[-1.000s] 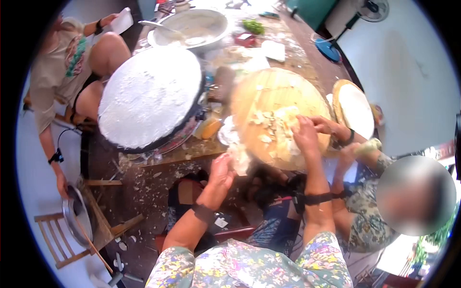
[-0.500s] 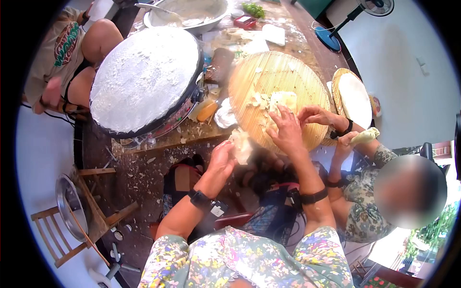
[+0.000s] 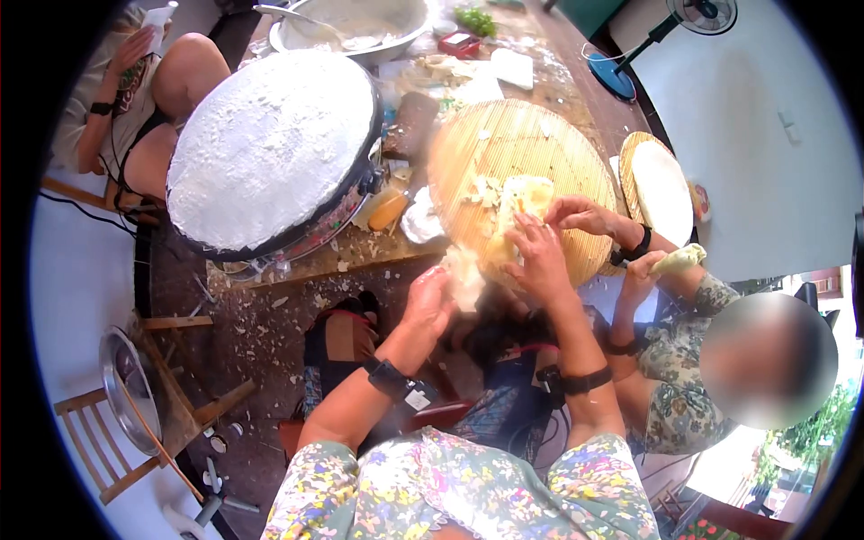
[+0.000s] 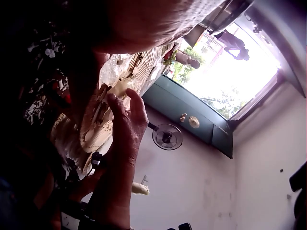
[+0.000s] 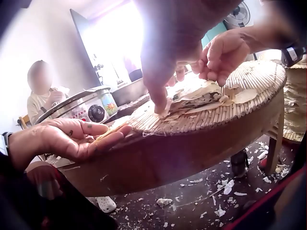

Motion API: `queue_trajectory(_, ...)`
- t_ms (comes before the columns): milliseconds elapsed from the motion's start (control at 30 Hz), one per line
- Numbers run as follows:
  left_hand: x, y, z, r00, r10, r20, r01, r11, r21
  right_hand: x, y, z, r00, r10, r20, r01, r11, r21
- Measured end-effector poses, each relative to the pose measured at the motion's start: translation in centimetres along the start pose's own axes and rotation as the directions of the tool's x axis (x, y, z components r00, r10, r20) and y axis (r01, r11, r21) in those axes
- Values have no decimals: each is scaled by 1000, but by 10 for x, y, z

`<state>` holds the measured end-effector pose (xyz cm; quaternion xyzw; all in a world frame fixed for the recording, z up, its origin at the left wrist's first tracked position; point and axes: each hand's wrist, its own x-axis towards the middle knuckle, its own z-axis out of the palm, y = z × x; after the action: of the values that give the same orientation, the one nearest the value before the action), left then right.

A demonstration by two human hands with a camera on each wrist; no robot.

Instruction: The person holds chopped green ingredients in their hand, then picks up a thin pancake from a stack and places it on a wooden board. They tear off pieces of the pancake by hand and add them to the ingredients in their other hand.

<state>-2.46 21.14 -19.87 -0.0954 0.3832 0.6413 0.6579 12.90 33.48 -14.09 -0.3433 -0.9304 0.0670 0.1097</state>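
My left hand (image 3: 427,301) holds a thin, pale, ragged piece of pancake (image 3: 464,279) beside the near left edge of a round slatted mat (image 3: 463,148). In the right wrist view that hand (image 5: 72,139) is palm up, the thin flake lying along its fingers. On the mat is a folded thin pancake (image 3: 526,189), with dark bits of filling (image 5: 208,98) showing at its side. My right hand (image 3: 540,261) reaches over it, fingertips on the near part and thumb low at its edge. Another person's hand (image 3: 580,216) touches its right side. Broken flakes (image 3: 484,191) lie to its left.
A large round griddle (image 3: 270,148) coated white stands left of the mat. Behind it is a metal basin (image 3: 396,22) with a ladle. Stacked round pancakes (image 3: 661,193) are at right, near the seated person (image 3: 688,387). Scraps litter the floor (image 3: 270,315).
My right hand has shifted left and nearer over the pancake, its fingers spreading. The pancake now looks more neatly folded. My left hand keeps its piece. The seated person at left has raised an arm.
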Motion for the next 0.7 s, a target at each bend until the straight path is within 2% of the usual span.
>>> queue_trajectory(100,0,1,12,998,53,40,-53,999,5,0,-2,0,1000,21,-23,-19,997,77)
queue_trajectory(267,-1,-3,30,991,133,-12,-133,990,50,9,6,9,997,-9,-79,25,980,199)
queue_trajectory(367,-3,-11,34,991,122,-56,-121,992,22,13,3,3,997,75,2,-73,972,225)
queue_trajectory(467,-1,-14,43,992,112,-50,-111,994,14,21,6,-3,977,91,192,-139,958,250)
queue_trajectory(567,14,-25,38,991,131,-26,-133,990,-57,21,9,-10,974,137,181,-193,920,342)
queue_trajectory(667,21,-30,48,986,166,15,-163,978,-131,21,18,-13,968,180,176,-230,919,320)
queue_trajectory(700,32,-38,45,979,201,21,-199,977,-72,21,23,-11,966,190,174,-237,919,315)
